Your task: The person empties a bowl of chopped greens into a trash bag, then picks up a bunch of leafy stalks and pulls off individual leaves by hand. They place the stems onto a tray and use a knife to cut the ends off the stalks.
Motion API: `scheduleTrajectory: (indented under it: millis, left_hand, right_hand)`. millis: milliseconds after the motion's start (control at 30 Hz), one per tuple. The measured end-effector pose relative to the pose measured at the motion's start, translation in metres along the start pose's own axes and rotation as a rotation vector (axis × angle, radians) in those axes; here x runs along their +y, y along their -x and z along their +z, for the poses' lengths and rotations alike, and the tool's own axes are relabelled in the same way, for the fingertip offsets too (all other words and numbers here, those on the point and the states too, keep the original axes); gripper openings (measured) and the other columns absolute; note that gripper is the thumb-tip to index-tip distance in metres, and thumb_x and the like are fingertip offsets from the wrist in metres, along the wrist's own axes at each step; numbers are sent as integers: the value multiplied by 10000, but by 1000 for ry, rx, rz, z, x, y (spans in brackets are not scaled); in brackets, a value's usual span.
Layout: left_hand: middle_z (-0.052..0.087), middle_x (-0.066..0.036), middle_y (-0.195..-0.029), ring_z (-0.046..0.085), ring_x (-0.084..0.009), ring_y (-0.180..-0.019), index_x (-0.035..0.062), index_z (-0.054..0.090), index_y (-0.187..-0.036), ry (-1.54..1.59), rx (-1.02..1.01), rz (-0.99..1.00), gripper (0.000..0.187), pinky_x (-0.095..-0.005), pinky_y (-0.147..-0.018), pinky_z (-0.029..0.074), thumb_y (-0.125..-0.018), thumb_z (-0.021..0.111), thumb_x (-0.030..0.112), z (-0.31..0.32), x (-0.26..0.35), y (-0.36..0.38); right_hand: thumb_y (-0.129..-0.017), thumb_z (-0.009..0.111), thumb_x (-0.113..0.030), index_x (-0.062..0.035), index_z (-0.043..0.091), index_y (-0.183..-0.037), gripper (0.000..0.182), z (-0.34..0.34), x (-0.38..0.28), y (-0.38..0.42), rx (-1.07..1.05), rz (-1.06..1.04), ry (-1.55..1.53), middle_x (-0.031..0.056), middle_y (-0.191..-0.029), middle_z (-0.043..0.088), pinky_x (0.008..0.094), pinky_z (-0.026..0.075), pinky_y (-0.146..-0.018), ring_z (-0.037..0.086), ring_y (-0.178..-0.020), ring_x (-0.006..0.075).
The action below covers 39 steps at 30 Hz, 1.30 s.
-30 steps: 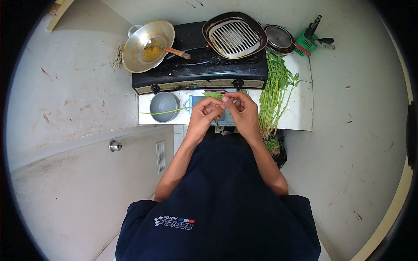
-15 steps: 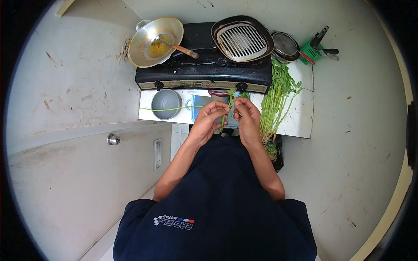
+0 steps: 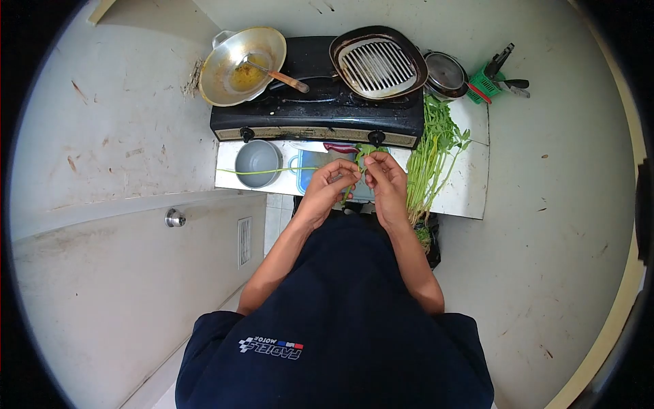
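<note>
My left hand [image 3: 329,189] and my right hand [image 3: 384,184] meet over the counter, fingertips pinched together on a green leafy sprig [image 3: 365,151]. A long thin green stem [image 3: 262,171] runs left from my left hand across a grey pot [image 3: 257,161]. Under the hands lies a blue tray [image 3: 304,178]. A bunch of green leafy stalks [image 3: 431,155] lies on the counter just right of my right hand.
A black two-burner stove [image 3: 315,112] stands behind, with a wok and spoon [image 3: 240,58] on the left and a grill pan [image 3: 377,63] on the right. A small lidded pot [image 3: 445,72] and a green basket of utensils [image 3: 488,80] sit at far right. A door with a knob [image 3: 175,217] is at left.
The hands have drawn closer together and risen slightly toward the stove, and the sprig that hung down between them is now pinched at their fingertips.
</note>
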<state>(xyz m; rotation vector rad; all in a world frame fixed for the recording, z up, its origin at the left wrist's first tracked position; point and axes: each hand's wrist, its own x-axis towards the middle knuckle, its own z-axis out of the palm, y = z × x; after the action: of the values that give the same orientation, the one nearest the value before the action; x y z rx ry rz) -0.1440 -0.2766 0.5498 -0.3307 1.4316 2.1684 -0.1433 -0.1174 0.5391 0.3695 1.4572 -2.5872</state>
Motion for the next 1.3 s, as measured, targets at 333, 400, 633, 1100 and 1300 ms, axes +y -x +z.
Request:
scheduleTrajectory:
  millis: [333, 400, 633, 1100, 1300]
  left_hand:
    - [645, -7, -1014, 641, -114, -939, 75, 646, -1089, 376, -15, -65, 91, -372, -881, 579, -1024, 620, 133, 1, 8, -5]
    - [651, -10, -1007, 648, -118, -936, 75, 651, -1090, 441, -30, -67, 91, -387, -906, 584, -1028, 612, 129, -3, 5, -6]
    - [663, -24, -983, 660, -136, -910, 79, 648, -1124, 637, -42, -120, 122, -380, -906, 579, -1040, 602, 155, -11, -6, -9]
    - [685, -36, -1055, 649, -125, -980, 76, 645, -1147, 433, -133, -61, 140, -272, -820, 528, -1041, 600, 155, -16, -3, -6]
    - [686, -75, -1202, 645, -142, -1047, 116, 615, -1125, 489, -101, -69, 98, -279, -868, 505, -1056, 572, 172, -2, 6, -2]
  right_hand:
    - [-1014, 661, -148, -39, 632, -1107, 146, -2, 4, 5, -48, -138, -20, 12, -1014, 666, 217, 428, -711, 572, -835, 64]
    - [-1017, 653, -132, -32, 629, -1116, 143, -2, 5, 6, -71, -172, 36, 25, -1041, 667, 226, 451, -739, 586, -863, 78]
    - [-1010, 628, -58, 11, 626, -1117, 127, 4, 0, 11, -167, -276, 215, 56, -1063, 632, 261, 500, -780, 614, -908, 115]
    - [-1013, 637, -118, -8, 636, -1084, 131, 5, -6, 9, -20, -179, 113, 44, -954, 688, 227, 448, -729, 609, -831, 86]
    - [-996, 660, -119, 0, 643, -1057, 135, -3, -18, 6, -138, -62, 173, 33, -870, 681, 233, 439, -695, 596, -771, 76]
